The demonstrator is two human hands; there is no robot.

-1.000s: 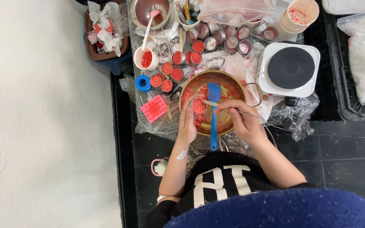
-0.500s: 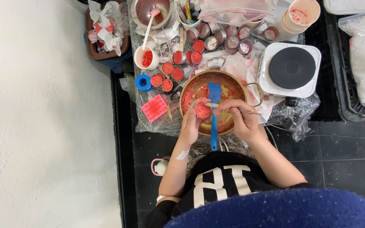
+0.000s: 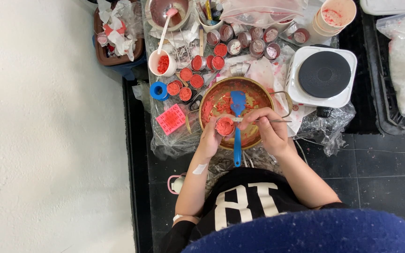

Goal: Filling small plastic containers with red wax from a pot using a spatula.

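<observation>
Over the round brass pan [image 3: 216, 100] with red paste, the left hand [image 3: 210, 137] now holds a small round tin filled with red paste [image 3: 224, 126], raised a little nearer its front rim than a second ago. The right hand [image 3: 266, 129] pinches a thin metal stick [image 3: 270, 121], its tip probably at the tin. A blue spatula [image 3: 237, 122] lies across the pan.

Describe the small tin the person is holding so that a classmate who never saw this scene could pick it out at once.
Find the round brass pan beside the white hotplate. Above its near rim, the left hand holds a small round tin of red paste. Unlike the other red-filled tins standing left of the pan, it is lifted in the hands.
</observation>
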